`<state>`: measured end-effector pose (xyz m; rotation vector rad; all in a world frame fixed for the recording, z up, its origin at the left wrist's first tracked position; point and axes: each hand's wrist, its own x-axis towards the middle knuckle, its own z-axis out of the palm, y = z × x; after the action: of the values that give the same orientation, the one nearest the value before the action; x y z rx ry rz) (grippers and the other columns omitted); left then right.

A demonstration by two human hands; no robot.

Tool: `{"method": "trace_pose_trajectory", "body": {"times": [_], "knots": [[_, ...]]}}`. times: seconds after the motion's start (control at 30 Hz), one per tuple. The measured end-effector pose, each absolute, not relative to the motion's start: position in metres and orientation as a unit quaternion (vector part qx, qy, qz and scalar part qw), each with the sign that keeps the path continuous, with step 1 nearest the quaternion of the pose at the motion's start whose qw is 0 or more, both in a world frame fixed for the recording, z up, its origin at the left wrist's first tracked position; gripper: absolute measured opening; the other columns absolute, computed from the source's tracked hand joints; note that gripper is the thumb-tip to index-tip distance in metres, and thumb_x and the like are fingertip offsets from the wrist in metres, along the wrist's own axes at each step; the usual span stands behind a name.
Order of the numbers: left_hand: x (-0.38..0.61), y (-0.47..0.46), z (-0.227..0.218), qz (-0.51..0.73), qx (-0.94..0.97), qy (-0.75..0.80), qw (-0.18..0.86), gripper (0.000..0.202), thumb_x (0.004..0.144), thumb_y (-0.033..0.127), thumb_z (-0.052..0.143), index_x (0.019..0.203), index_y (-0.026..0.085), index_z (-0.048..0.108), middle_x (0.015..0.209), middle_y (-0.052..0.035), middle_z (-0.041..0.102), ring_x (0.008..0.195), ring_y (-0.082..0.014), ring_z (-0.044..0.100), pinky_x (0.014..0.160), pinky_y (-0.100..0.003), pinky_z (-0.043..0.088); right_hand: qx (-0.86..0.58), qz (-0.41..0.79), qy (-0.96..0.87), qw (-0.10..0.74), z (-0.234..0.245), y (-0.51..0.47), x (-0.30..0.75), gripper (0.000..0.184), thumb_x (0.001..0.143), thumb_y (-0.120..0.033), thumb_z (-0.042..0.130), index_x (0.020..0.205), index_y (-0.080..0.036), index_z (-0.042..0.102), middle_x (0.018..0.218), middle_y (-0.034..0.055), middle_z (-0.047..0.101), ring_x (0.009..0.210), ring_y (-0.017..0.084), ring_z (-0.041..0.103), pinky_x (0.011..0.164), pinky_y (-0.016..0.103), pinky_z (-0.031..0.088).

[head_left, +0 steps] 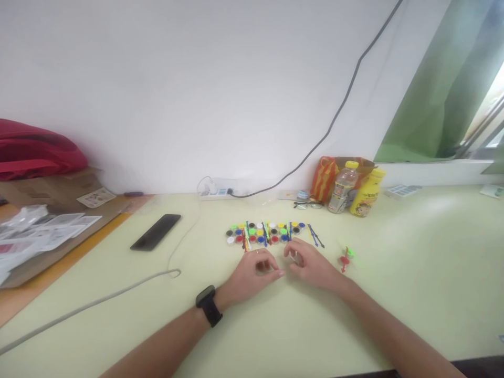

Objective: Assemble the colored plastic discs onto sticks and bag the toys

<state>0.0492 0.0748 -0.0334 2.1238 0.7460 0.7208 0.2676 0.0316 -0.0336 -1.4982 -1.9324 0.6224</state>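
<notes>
My left hand (259,271) is over the table, with thumb and forefinger pressed tip to tip in a pinch; anything between them is too small to make out. Beside it, my right hand (311,265) has loosely curled fingers, with a gap between them and the thumb and nothing visible inside. Just beyond both hands lie rows of small round coloured caps (252,239), with thin coloured arrow-shaped sticks (266,231) laid across them. To the right of these rest several loose dark, blue and yellow sticks (315,235). Past my right wrist is a red disc with a red arrow (344,260), close to a green piece (350,252).
A black phone (156,232) and a grey cable (102,300) lie at left. Behind the caps are a power strip (216,193) and glasses (309,204). Two bottles, one clear (344,189) and one yellow (368,194), stand before a striped bag (324,178).
</notes>
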Motion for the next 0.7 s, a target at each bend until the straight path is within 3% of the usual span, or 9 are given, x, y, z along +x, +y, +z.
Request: {"method": "trace_pose_trajectory", "body": {"times": [0.23, 0.43, 0.7], "knots": [[0.049, 0.075, -0.035, 0.277, 0.826, 0.306, 0.383, 0.02, 0.088, 0.038, 0.069, 0.08, 0.019, 0.07, 0.082, -0.0023, 0.066, 0.071, -0.0143, 0.057, 0.066, -0.026, 0.046, -0.646, 0.132, -0.73, 0.183, -0.03, 0.035, 0.292, 0.017, 0.074, -0.003, 0.05, 0.074, -0.02, 0.05, 0.085, -0.0009, 0.058, 0.075, 0.014, 0.055, 0.065, 0.025, 0.033], [0.049, 0.075, -0.035, 0.286, 0.827, 0.301, 0.38, 0.021, 0.088, 0.038, 0.068, 0.079, 0.019, 0.07, 0.082, -0.0033, 0.066, 0.073, -0.0154, 0.057, 0.066, -0.027, 0.046, -0.721, 0.101, -0.682, 0.074, -0.028, 0.036, 0.321, 0.022, 0.071, -0.001, 0.051, 0.079, -0.021, 0.055, 0.089, 0.0015, 0.064, 0.078, 0.018, 0.057, 0.062, 0.027, 0.028], [0.05, 0.075, -0.034, 0.286, 0.822, 0.308, 0.384, 0.021, 0.087, 0.038, 0.069, 0.078, 0.019, 0.069, 0.081, -0.0027, 0.066, 0.072, -0.0154, 0.057, 0.065, -0.026, 0.046, -0.785, 0.016, -0.619, -0.007, -0.03, 0.037, 0.34, 0.024, 0.074, -0.001, 0.051, 0.083, -0.021, 0.059, 0.091, 0.0061, 0.064, 0.075, 0.021, 0.06, 0.061, 0.031, 0.027]]}}
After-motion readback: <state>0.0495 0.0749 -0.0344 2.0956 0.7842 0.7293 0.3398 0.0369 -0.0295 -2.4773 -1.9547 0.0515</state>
